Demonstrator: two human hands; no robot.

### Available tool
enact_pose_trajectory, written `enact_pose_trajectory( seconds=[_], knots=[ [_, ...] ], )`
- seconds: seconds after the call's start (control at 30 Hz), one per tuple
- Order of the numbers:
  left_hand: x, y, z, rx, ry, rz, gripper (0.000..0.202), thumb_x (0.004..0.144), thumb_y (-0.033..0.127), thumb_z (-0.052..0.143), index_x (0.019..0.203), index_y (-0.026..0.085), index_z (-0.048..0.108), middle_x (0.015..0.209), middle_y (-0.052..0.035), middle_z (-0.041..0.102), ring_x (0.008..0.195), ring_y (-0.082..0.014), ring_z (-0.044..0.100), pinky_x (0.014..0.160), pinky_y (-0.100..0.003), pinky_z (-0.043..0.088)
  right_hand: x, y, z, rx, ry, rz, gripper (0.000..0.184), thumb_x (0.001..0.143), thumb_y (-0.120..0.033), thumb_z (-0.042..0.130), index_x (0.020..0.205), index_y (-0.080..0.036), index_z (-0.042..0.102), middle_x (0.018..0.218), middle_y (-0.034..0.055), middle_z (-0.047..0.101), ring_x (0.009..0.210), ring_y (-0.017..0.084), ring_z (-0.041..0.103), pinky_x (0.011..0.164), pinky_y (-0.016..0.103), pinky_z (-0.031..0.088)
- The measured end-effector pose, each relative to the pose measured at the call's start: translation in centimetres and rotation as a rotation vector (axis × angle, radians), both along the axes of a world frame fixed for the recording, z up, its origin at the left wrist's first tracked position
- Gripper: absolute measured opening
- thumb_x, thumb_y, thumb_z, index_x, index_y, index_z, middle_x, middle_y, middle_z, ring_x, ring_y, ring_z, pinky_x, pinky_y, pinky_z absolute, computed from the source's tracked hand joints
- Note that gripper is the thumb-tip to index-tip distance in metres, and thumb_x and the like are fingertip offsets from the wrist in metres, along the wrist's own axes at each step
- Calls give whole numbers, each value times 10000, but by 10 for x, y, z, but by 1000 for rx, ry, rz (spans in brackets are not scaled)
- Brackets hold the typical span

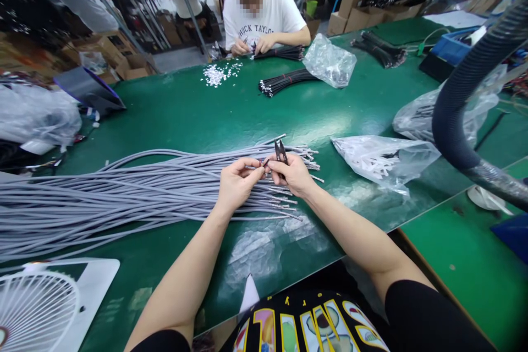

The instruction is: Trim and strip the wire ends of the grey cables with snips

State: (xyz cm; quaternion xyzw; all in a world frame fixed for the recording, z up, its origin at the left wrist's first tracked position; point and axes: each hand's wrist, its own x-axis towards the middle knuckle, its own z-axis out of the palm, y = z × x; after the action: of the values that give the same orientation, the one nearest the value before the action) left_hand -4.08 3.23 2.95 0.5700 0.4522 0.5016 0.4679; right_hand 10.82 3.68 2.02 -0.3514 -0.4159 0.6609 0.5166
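My left hand point(238, 181) is closed in a pinch on a thin, dark reddish wire end point(264, 164). Facing it, my right hand point(297, 176) has its thumb and finger at the same wire end. That hand also grips a pair of dark snips point(281, 151), their blades pointing up and away from me, slightly apart. Both hands are above a wide bundle of grey cables point(124, 190) running in from the left. The bundle's stripped ends, with whitish and reddish wires, fan out around and beyond my right hand. My fingers hide part of the pinched wire.
A clear bag of white pieces point(381, 162) lies right of the cables, near a thick black corrugated hose point(457, 99). A white fan point(37, 308) is at front left. Across the green table point(185, 104), a co-worker point(264, 22) handles black cables near white scraps point(218, 73).
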Motion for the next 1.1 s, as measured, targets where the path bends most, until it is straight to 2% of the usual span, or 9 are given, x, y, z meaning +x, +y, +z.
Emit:
enact_pose_trajectory(
  seconds=[0.2, 0.3, 0.37, 0.43, 0.5, 0.6, 0.77, 0.97, 1.1],
  knots=[
    [-9, 3, 6, 253, 172, -164, 86, 700, 231, 701, 728, 166, 653, 822, -46, 613, 782, -151, 595, 687, -256, 488, 1, 1, 1, -9, -14, 10, 266, 658, -367, 679, 781, -142, 613, 520, -39, 588, 317, 34, 391, 306, 156, 178],
    [-18, 5, 13, 226, 205, -307, 77, 742, 251, 647, 741, 176, 669, 844, -58, 627, 836, -175, 585, 759, -288, 477, 0, -1, 2, 21, -51, 17, 256, 672, -375, 665, 761, -143, 608, 527, -33, 597, 322, 31, 388, 318, 161, 184],
    [-21, 6, 17, 185, 209, -355, 184, 805, 303, 582, 712, 173, 673, 830, -63, 633, 823, -177, 582, 779, -301, 468, -1, -4, 4, 69, -83, 32, 245, 692, -372, 658, 755, -142, 606, 512, -38, 585, 335, 33, 397, 333, 162, 204],
    [-22, 5, 19, 146, 225, -338, 266, 827, 357, 570, 659, 165, 647, 785, -59, 624, 771, -166, 573, 740, -291, 460, -1, -6, 5, 128, -123, 53, 231, 724, -363, 647, 769, -140, 608, 469, -52, 549, 347, 38, 404, 353, 162, 229],
    [-21, 3, 21, 100, 276, -286, 262, 779, 388, 641, 649, 163, 612, 732, -36, 605, 676, -139, 541, 641, -259, 433, 0, -8, 5, 180, -172, 60, 217, 764, -356, 623, 786, -140, 611, 422, -70, 503, 349, 40, 395, 375, 162, 251],
    [-21, 2, 22, 77, 454, -227, 256, 717, 412, 706, 768, 169, 639, 762, -16, 631, 588, -108, 483, 546, -228, 369, 1, -9, 4, 232, -227, 31, 220, 792, -363, 600, 807, -144, 613, 418, -77, 488, 355, 46, 403, 402, 168, 291],
    [-27, 4, 21, 196, 745, -220, 338, 799, 494, 608, 900, 195, 729, 839, -36, 695, 659, -135, 525, 588, -232, 373, 1, -8, 4, 263, -263, -6, 203, 797, -349, 593, 812, -148, 614, 438, -82, 478, 366, 43, 410, 425, 171, 318],
    [-31, 9, 14, 75, 642, -445, 431, 870, 503, 494, 798, 149, 729, 635, -7, 617, 561, -109, 479, 515, -218, 337, 0, -9, 5, 257, -228, -28, 201, 780, -354, 610, 812, -155, 598, 545, -56, 564, 371, 37, 429, 404, 173, 324],
    [-29, 10, 11, 39, 450, -352, 344, 788, 466, 623, 818, 137, 717, 649, -19, 632, 543, -104, 490, 501, -212, 361, -1, -7, 3, 198, -165, -26, 240, 759, -381, 635, 826, -153, 599, 585, -41, 598, 361, 30, 422, 375, 170, 295]
  ],
)
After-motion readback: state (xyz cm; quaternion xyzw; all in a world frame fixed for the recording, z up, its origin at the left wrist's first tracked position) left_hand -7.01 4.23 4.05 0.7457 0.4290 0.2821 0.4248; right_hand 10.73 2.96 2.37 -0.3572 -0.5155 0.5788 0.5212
